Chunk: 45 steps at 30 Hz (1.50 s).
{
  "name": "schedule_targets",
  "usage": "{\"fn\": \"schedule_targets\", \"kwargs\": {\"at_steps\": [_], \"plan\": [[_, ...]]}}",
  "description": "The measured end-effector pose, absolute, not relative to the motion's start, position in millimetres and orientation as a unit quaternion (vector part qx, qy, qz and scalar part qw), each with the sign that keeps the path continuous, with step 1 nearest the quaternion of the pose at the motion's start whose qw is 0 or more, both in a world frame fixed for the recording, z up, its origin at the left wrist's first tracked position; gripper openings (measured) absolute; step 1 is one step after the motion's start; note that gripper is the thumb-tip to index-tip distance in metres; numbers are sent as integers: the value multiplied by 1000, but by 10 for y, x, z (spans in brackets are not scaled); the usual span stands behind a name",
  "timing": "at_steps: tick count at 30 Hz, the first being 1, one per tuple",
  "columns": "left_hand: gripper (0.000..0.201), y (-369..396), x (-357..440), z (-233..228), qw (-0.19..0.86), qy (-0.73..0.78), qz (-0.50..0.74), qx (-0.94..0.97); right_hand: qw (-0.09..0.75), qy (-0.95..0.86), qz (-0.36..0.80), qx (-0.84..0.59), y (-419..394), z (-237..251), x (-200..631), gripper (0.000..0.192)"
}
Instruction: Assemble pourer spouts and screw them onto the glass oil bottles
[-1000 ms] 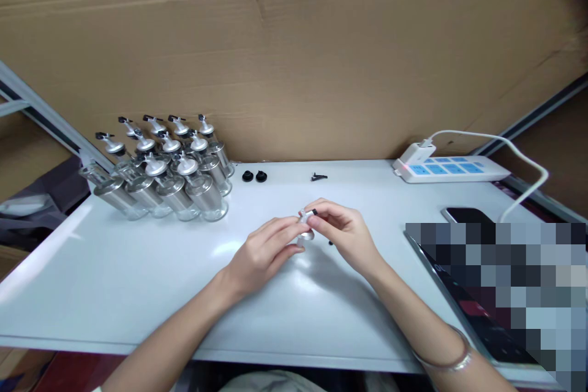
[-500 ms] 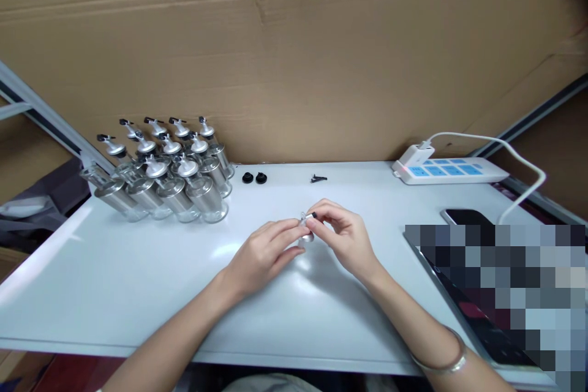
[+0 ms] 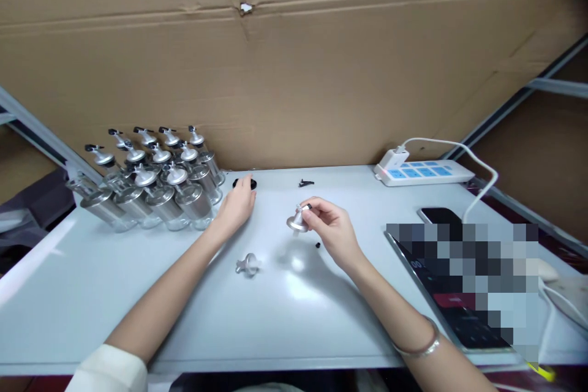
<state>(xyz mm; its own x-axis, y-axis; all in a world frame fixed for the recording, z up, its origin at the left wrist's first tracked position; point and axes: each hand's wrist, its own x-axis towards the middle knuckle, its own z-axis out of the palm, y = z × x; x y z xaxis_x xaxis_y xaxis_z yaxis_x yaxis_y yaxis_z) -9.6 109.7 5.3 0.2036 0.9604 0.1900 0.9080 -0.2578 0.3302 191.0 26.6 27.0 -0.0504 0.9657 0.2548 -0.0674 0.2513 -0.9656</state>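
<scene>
My right hand [image 3: 331, 228] pinches a silver pourer spout [image 3: 298, 220] with a black flap at its tip, held above the table. Farther left, my left hand [image 3: 237, 203] reaches to the back of the table, its fingers closed over one of two black stoppers [image 3: 253, 184]; the fingertips partly cover them. A second silver pourer part [image 3: 248, 264] lies on its side nearer the front. Below my right hand is a tiny black piece [image 3: 318, 245]. Small black flaps [image 3: 305, 183] lie behind that hand.
Several glass and metal bottles [image 3: 193, 199], most topped with pourers, stand close together at the left. A white power strip [image 3: 425, 173] with a plugged-in charger and cable is at the back right. A phone [image 3: 441, 216] and a tablet [image 3: 416, 282] lie at the right. Cardboard [image 3: 294, 86] walls the back.
My left hand has left the pourer and moved back and left to the black stoppers. My right hand still holds the spout. The lying pourer part and tiny black piece now show.
</scene>
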Motion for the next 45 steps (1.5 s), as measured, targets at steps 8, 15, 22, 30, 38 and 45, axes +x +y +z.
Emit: {"fn": "schedule_targets", "kwargs": {"at_steps": [8, 15, 22, 30, 38, 45], "plan": [[19, 1468, -11, 20, 75, 642, 133, 752, 565, -535, 492, -392, 267, 244, 1915, 31], [15, 1318, -50, 14, 130, 589, 197, 773, 574, -541, 460, -408, 263, 255, 1912, 29], [15, 533, 44, -13, 243, 502, 326, 763, 631, -490, 395, -453, 272, 280, 1952, 20], [10, 205, 31, -76, 253, 423, 447, 747, 621, -503, 415, -435, 189, 305, 1878, 17], [10, 142, 43, -58, 199, 385, 474, 767, 593, -542, 426, -417, 159, 302, 1867, 16], [9, 120, 57, -62, 166, 362, 508, 764, 557, -584, 420, -416, 152, 293, 1872, 11]]}}
